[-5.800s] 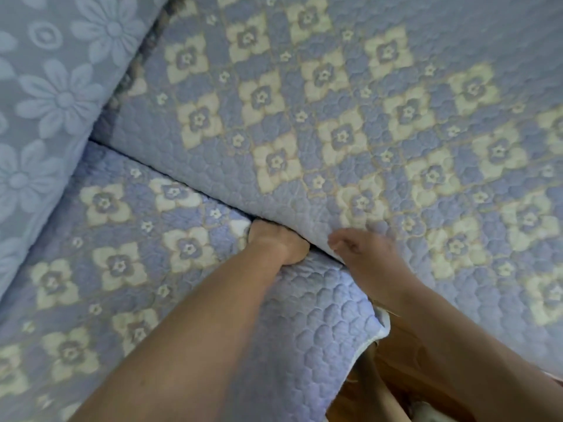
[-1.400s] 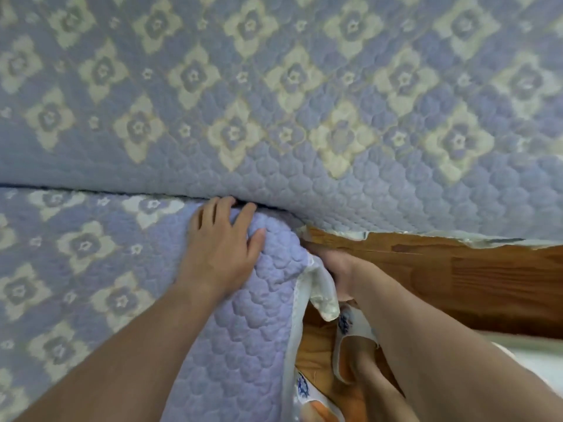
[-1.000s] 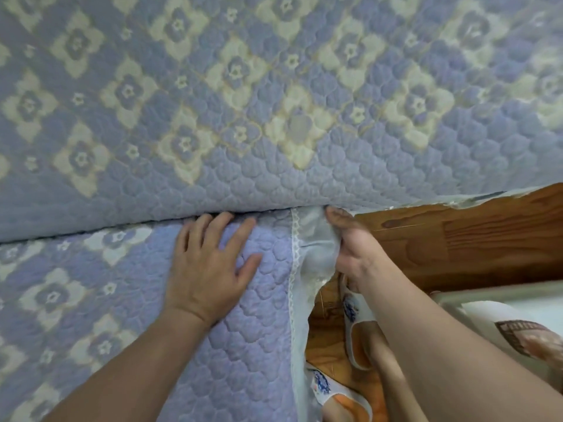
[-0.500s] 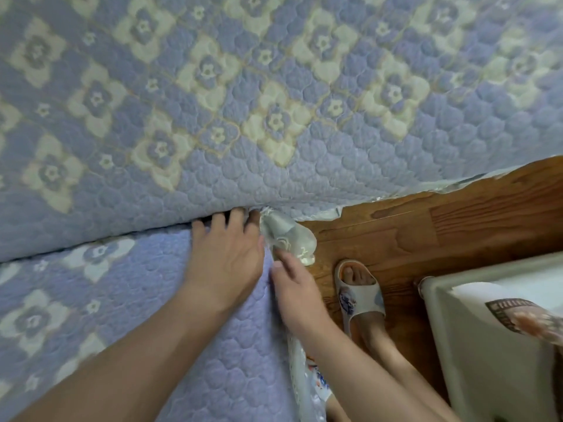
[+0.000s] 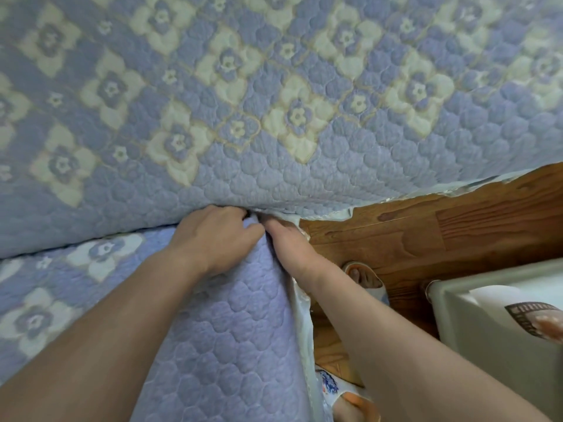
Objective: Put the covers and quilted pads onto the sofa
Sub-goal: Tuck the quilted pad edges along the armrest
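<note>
Quilted pad (image 5: pixel 231 345) lies over the sofa seat, its corner meeting the crease beneath the back cover (image 5: pixel 274 117) — you are working that edge into the gap so it stays anchored. Your left hand (image 5: pixel 217 239) presses on the pad, fingers curled into the crease; your right hand (image 5: pixel 289 245) pushes the pale trim (image 5: pixel 301 312) in beside it, though whether its fingers pinch anything I cannot tell. Half a second ago the right hand sat lower and the loose trim corner stood exposed — now it is largely tucked away.

Bare forearms, no sleeves; pale slippers (image 5: pixel 370 284) with blue print.
</note>
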The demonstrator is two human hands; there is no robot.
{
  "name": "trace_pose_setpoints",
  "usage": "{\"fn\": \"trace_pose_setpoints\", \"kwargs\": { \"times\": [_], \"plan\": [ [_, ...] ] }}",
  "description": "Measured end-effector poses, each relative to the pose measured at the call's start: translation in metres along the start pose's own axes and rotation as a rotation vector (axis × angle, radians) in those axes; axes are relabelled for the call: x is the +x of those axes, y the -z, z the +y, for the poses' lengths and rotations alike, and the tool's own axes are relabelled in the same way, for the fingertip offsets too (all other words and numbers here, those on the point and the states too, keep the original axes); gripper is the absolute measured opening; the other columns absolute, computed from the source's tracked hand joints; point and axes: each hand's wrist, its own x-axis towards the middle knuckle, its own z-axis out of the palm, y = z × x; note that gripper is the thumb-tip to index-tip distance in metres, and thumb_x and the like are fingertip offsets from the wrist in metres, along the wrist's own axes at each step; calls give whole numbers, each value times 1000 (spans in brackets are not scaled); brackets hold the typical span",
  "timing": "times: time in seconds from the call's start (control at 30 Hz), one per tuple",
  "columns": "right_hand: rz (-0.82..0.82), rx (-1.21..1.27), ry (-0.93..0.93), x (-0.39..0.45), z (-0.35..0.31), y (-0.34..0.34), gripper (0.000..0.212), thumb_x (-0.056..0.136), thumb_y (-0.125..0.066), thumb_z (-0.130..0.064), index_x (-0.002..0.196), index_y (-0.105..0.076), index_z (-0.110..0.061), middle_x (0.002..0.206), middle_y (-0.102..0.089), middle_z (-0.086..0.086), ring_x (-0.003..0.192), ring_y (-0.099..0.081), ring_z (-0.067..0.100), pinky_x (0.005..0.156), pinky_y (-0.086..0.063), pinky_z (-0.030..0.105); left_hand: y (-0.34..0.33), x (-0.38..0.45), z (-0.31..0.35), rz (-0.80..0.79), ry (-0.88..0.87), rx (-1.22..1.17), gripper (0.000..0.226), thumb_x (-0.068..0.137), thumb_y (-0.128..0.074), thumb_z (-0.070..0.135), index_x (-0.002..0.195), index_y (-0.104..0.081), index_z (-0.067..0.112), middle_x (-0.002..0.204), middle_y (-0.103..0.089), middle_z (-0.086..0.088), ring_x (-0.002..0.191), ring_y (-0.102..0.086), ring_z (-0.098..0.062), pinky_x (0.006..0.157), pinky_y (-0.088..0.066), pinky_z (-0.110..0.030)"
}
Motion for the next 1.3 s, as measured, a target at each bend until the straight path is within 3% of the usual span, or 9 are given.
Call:
{"fn": "trace_pose_setpoints", "kwargs": {
  "times": [0.1, 0.2, 0.47, 0.57, 0.67, 0.83, 1.03, 1.2, 1.3],
  "plan": [
    [1, -80, -58, 15, -5, -2, 34, 102, -41, -28, 108, -70, -11, 100, -71, -1, 100, -65, 19, 93, -51, 38, -3, -3, 2, 34, -37, 42, 42, 85, -32, 55, 92, -60, 25, 109, -69, -10, 97, -61, -33, 74, -40, -36],
    [-31, -151, -47, 21, -6, -9, 32, 101, -39, -26, 108, -68, -16, 109, -71, 3, 104, -65, 22, 100, -49, 47, 0, -5, 2, 25, -51, 62, 42, 93, -39, 51, 114, -63, 24, 115, -69, -8, 103, -61, -31, 80, -43, -37],
    [-188, -262, 39, 32, -16, 8, 22, 98, -47, -18, 96, -68, -23, 99, -72, -3, 96, -66, 14, 90, -53, 35, -6, -2, 11, -20, -17, 119, 44, 97, -35, 55, 103, -59, 19, 113, -66, -10, 106, -60, -31, 79, -43, -37],
    [39, -5, 11, 14, 8, 11, 29, 92, -50, -13, 96, -76, -26, 99, -75, -11, 95, -69, 5, 89, -53, 28, -11, -6, 13, -24, -33, 178, 60, 96, -34, 65, 116, -58, 14, 118, -66, -13, 110, -60, -32, 88, -46, -39],
    [323, 162, 75, 4, 21, 15, 28, 92, -51, -17, 96, -76, -29, 102, -74, -15, 101, -67, 3, 88, -54, 24, -8, -6, 7, -2, -25, 125, 58, 92, -35, 71, 101, -57, 19, 111, -67, -9, 102, -62, -30, 81, -45, -37],
    [-137, -87, -50, 20, -8, -2, 23, 98, -50, -17, 82, -66, -21, 76, -68, -10, 76, -63, 7, 69, -50, 17, -3, -7, 4, 148, -69, 114, 49, 92, -39, 63, 77, -55, 19, 88, -67, -5, 84, -59, -28, 70, -36, -35],
    [-343, -34, -189, 61, -18, -3, 15, 99, -51, -18, 92, -64, -17, 84, -69, 0, 86, -65, 14, 82, -51, 28, -10, -6, -2, 152, -55, -7, 44, 92, -38, 63, 71, -44, 24, 67, -46, 7, 70, -47, -19, 65, -34, -33],
    [129, 212, -164, 30, 12, -5, 18, 91, -60, -18, 98, -76, -12, 96, -77, 3, 93, -72, 23, 82, -55, 34, -6, -9, -7, -19, -76, -73, 41, 97, -35, 60, 76, -36, 25, 77, -46, 6, 78, -45, -21, 69, -35, -36],
    [121, 282, -112, 6, 15, -4, 24, 96, -55, -22, 100, -79, -21, 102, -77, -1, 98, -72, 20, 88, -56, 37, -3, -7, -10, -72, -101, -69, 40, 97, -33, 59, 79, -41, 25, 84, -56, 4, 79, -51, -20, 70, -38, -36]
  ]
}}
